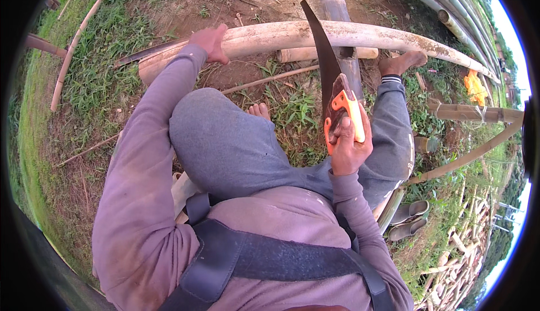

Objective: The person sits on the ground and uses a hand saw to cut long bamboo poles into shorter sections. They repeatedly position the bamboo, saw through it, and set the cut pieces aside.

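A long pale bamboo pole (259,35) lies crosswise in front of me, its near-left end cut off square. My left hand (211,44) grips this pole close to that end, with the thumb on the near side. In my right hand (353,148) is a handsaw (331,72) with an orange and dark handle. Its dark blade points up and away, in view in front of the pole; whether it touches the pole I cannot tell. My bare right foot (402,62) is at the pole's near side, further right. Under the pole runs a dark grey bamboo length (336,7).
Behind the saw lies a short pale bamboo piece (298,55). Long poles (461,13) are stacked at the far right, near an orange cloth (475,88). Shoes (409,220) and a heap of offcuts (458,257) lie to the right. A thin bamboo strip (76,58) rests on grass at left.
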Tool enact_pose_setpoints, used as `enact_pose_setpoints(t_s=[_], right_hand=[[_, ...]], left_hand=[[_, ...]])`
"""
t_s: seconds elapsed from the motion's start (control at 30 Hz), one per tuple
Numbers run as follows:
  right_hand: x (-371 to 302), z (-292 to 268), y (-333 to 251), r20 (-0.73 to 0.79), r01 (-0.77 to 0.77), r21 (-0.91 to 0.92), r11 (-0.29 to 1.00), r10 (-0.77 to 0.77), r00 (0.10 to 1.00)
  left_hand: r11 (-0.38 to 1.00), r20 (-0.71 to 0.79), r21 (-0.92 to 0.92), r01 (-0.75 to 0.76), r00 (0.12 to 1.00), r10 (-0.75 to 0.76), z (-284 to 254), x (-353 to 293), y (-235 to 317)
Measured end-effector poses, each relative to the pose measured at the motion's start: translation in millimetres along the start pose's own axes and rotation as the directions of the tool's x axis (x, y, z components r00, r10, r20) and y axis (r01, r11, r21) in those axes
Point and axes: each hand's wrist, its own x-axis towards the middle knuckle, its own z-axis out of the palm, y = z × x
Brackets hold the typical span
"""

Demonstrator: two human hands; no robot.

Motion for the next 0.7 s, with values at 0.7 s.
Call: enact_pose_setpoints(t_s=[0.7], right_hand=[[44,10,16,-0.006,0.242,-0.206,0.948,-0.248,0.969]], left_hand=[[0.999,-0.035,0.034,-0.022,0.999,0.023,13,12,-11]])
